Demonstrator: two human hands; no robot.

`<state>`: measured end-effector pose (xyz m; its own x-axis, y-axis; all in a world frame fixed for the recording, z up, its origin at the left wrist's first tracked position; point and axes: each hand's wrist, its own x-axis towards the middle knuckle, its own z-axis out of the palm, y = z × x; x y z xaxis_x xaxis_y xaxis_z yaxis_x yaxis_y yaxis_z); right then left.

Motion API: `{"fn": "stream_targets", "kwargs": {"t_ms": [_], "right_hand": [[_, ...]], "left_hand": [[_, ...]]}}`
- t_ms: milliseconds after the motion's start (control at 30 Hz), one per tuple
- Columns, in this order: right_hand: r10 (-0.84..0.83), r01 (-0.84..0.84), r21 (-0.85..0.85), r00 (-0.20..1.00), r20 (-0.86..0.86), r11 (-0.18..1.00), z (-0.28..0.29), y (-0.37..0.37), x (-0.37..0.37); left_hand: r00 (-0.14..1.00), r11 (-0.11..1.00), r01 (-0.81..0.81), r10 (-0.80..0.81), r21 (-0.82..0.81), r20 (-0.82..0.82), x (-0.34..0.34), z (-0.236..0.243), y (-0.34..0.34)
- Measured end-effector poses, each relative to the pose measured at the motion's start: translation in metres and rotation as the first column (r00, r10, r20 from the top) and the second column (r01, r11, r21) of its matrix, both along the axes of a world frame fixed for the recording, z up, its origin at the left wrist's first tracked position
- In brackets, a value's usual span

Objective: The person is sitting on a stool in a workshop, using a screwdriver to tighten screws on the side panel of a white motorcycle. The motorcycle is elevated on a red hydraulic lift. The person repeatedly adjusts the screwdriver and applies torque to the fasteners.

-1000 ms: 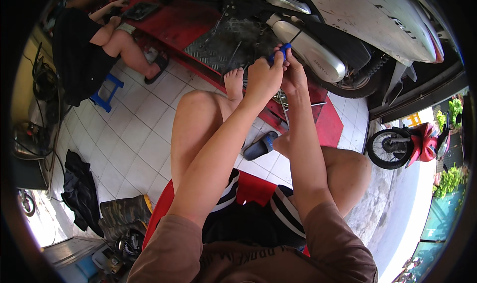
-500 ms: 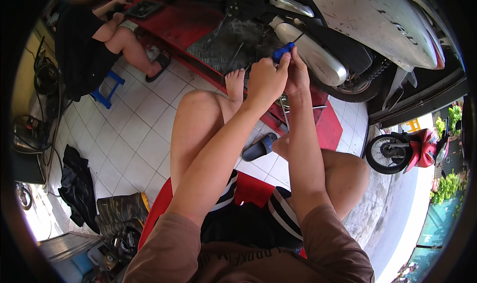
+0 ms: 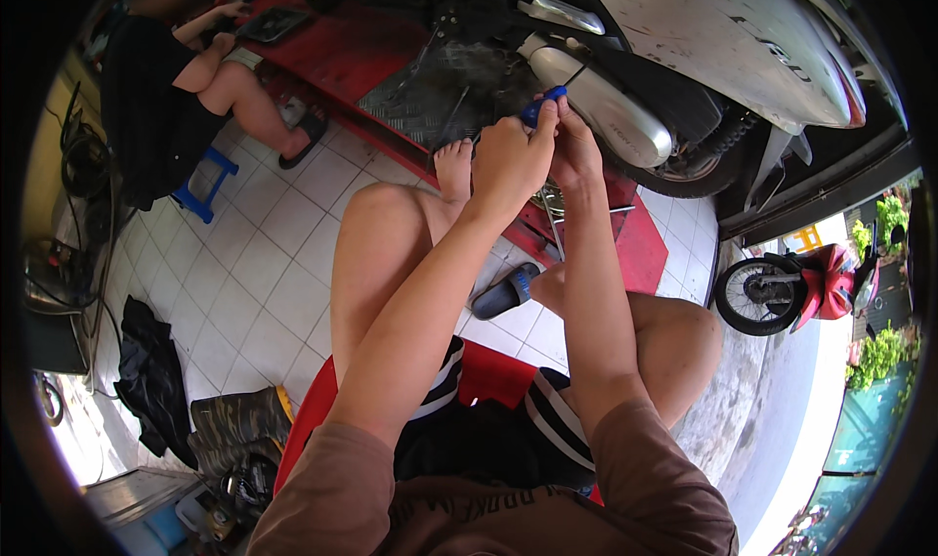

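Both my hands are up close together in front of the silver scooter engine cover (image 3: 596,106). Between their fingertips is a screwdriver (image 3: 540,105) with a blue handle, its thin dark shaft pointing up and to the right. My left hand (image 3: 511,157) is closed, the thumb against the handle's near end. Curled fingers of my right hand (image 3: 575,148) also press on the handle from the right. The shaft tip appears in front of the scooter's side; whether it touches anything I cannot tell. My palms hide part of the handle.
The scooter (image 3: 713,38) stands on a red lift platform (image 3: 640,248) with metal tools below my hands. A person (image 3: 147,87) sits at the far left on a blue stool (image 3: 207,185). A black slide sandal (image 3: 505,292) lies on the tiles; a red motorbike (image 3: 831,282) stands at right.
My hands and the screwdriver have shifted slightly left. The handle has turned a little between my fingers. The whole view has also moved slightly.
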<state>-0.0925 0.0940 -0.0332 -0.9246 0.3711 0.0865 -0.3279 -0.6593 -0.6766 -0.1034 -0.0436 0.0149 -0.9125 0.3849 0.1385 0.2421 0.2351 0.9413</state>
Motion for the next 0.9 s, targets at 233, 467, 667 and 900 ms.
{"fn": "stream_targets", "kwargs": {"t_ms": [233, 467, 667, 900], "right_hand": [[0.077, -0.076, -0.075, 0.997, 0.010, 0.994, 0.016, -0.011, 0.006], [0.102, -0.102, -0.066, 0.995, -0.002, 0.993, 0.003, -0.004, 0.001], [0.066, -0.066, -0.008, 0.998, -0.004, 0.998, 0.009, -0.006, 0.003], [0.220, -0.243, -0.152, 0.963, -0.155, 0.958, 0.017, -0.015, 0.009]], "left_hand": [[0.999, 0.999, -0.008, 0.010, 0.038, -0.036, -0.005, -0.008, 0.004], [0.990, 0.999, -0.026, 0.022, -0.024, -0.139, -0.004, -0.008, 0.003], [0.999, 0.996, 0.024, -0.026, -0.086, -0.027, 0.000, 0.003, -0.002], [0.999, 0.999, 0.033, -0.032, -0.017, 0.011, -0.001, 0.006, -0.005]]}}
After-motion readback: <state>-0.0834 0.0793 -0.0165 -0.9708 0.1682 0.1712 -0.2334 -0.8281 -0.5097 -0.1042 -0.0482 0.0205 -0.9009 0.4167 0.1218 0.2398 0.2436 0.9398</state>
